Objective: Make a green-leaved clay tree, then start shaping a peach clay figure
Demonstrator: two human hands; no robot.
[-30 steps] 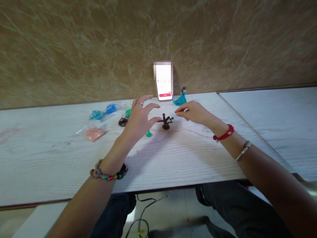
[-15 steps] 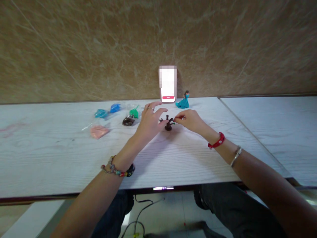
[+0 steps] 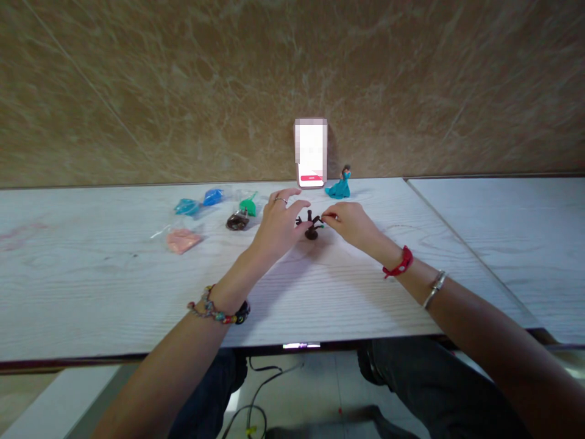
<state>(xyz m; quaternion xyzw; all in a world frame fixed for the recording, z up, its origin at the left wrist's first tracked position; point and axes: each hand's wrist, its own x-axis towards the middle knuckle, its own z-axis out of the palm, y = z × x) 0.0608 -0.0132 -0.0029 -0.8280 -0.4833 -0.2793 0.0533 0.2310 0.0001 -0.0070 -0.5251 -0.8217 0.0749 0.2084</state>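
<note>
A small dark brown model (image 3: pixel 311 233), shaped like a bare tree with branches on a round base, stands upright on the white table. A green speck shows on its lower right branch. My left hand (image 3: pixel 277 222) is at its left, fingers spread, thumb at or against the model; I cannot tell whether they touch. On the other side, my right hand (image 3: pixel 351 221) has thumb and forefinger pinched at the tip of the upper right branch. Whatever sits between those fingertips is too small to make out.
Behind the model a phone (image 3: pixel 311 152) leans on the marbled wall, beside a figurine in a teal dress (image 3: pixel 339 188). Left lie bags of clay: teal (image 3: pixel 187 207), blue (image 3: pixel 212 197), green (image 3: pixel 248 207), dark brown (image 3: pixel 237 221) and salmon pink (image 3: pixel 183 240). The table's front edge (image 3: pixel 338 345) is near my legs.
Hardly anything differs. The view has shifted slightly, and both hands keep their places around the brown model, the right one still pinched at the branch.
</note>
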